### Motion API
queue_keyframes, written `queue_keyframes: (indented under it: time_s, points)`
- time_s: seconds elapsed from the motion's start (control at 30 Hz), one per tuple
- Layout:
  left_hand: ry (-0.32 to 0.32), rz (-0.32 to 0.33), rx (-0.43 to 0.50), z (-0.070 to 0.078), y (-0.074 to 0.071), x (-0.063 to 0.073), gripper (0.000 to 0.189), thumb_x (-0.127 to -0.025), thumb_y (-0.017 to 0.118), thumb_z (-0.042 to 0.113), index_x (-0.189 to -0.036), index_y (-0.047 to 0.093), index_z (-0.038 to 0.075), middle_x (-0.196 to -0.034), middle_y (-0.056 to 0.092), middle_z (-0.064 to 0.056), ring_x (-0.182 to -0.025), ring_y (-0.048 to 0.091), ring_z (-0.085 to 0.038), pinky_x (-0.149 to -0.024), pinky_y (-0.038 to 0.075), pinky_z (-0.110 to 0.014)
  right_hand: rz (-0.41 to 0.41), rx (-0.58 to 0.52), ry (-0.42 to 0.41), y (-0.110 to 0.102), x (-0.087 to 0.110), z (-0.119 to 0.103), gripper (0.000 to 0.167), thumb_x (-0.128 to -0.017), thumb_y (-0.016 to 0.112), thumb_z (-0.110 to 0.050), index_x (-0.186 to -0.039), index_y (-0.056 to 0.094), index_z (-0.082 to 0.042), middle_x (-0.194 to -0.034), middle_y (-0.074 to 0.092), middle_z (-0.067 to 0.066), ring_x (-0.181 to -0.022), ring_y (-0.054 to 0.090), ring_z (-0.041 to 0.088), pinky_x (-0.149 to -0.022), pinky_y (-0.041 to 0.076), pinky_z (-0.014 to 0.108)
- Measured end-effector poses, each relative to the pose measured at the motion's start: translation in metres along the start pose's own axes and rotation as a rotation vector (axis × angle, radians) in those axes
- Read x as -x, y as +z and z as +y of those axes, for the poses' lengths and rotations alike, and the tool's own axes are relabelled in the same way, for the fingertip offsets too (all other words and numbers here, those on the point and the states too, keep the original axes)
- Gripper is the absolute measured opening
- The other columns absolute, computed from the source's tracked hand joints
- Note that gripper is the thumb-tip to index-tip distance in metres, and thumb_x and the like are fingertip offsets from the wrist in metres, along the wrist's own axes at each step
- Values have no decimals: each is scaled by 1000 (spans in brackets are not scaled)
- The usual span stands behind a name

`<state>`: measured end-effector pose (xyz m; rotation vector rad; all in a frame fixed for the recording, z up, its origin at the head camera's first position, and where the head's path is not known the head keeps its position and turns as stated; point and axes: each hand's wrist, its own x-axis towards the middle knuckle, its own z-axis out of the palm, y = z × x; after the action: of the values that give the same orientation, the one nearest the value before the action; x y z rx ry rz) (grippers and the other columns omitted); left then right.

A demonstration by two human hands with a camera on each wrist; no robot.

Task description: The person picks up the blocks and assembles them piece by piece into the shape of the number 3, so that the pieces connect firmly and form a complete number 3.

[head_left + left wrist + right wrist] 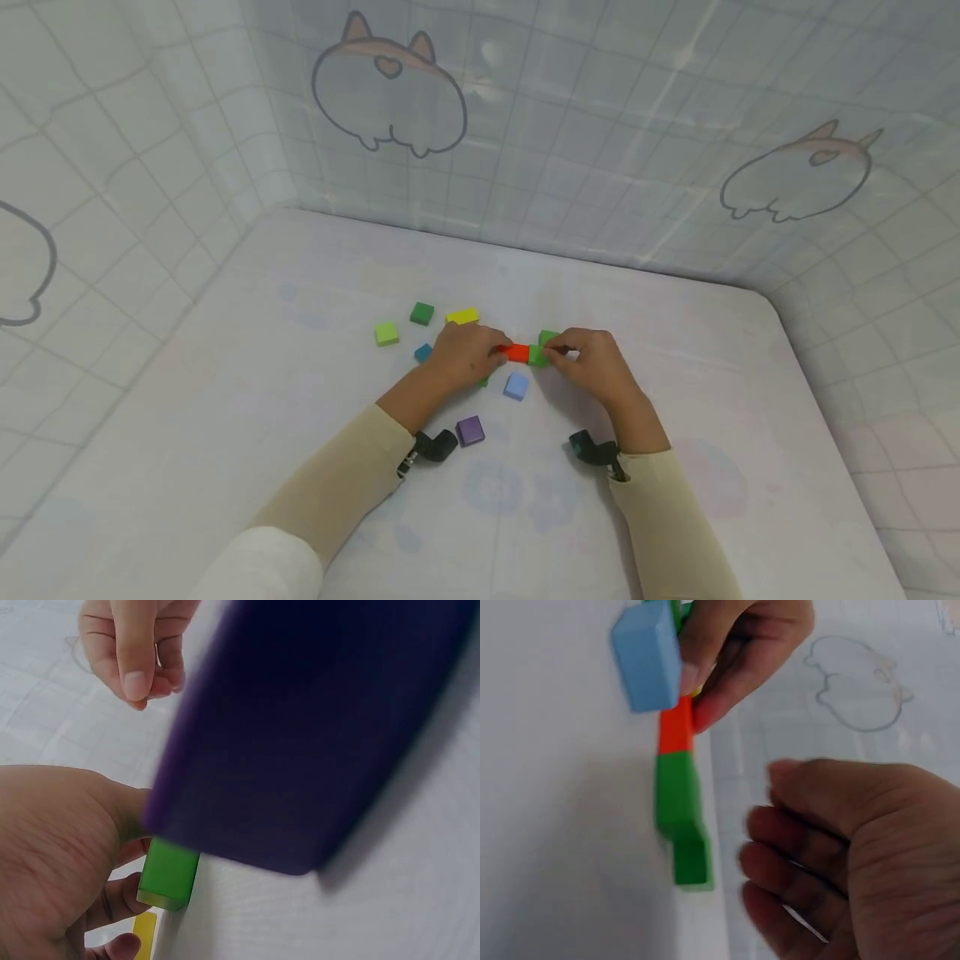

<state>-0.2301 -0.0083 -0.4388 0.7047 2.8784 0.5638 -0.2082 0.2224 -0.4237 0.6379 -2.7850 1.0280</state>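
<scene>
In the head view my left hand point(463, 354) pinches one end of a red block point(517, 352) between thumb and finger. The red block's other end meets a green block point(537, 356), and a second green block point(549, 337) sits just behind that one. My right hand point(597, 362) is beside the green pair, its fingertips overlapping them from above. The right wrist view shows space between these loosely bent fingers point(769, 825) and the blocks, with nothing held. Another green block point(169, 874) lies under my left hand, mostly hidden from the head camera.
Left of the left hand are dark green point(422, 313), lime point(387, 334) and blue point(423, 353) blocks, with a yellow block point(462, 316) behind it. A light blue block point(516, 387) and a purple block point(470, 431) lie nearer. Tiled-pattern curtains point(570, 150) surround the table.
</scene>
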Motion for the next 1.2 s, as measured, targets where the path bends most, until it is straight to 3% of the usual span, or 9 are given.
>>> queue_keyframes:
  time_s: [0.23, 0.53, 0.77, 1.2]
  points:
    - [-10, -15, -11, 0, 2, -1, 35, -94, 69, 32, -128, 69, 24, -124, 70, 8, -113, 64, -13, -97, 49, -41, -264, 46, 108, -4, 0, -26, 15, -85, 78, -19, -98, 79, -11, -88, 72, -5, -82, 63, 13, -75, 55, 33]
    - [6, 7, -24, -1, 3, -1, 33, -94, 69, 31, -126, 70, 23, -121, 71, 8, -110, 66, -13, -92, 51, -39, -415, 234, 110, 8, -2, -53, 19, -80, 83, -21, -94, 77, -10, -74, 62, -5, -67, 53, 13, -63, 47, 27]
    - [13, 11, -8, -1, 2, -2, 32, -95, 69, 30, -126, 70, 22, -121, 71, 8, -111, 66, -13, -92, 52, -39, -440, 297, 145, 12, -3, -60, 9, -82, 81, -17, -88, 76, -12, -68, 58, -5, -62, 50, 13, -60, 43, 27]
    - [6, 0, -14, -1, 2, -2, 32, -95, 69, 31, -126, 70, 24, -123, 70, 8, -112, 65, -12, -92, 51, -37, -457, 244, 200, 1, -2, -49, 17, -81, 82, -15, -97, 78, -9, -74, 63, -5, -69, 54, 13, -65, 48, 27]
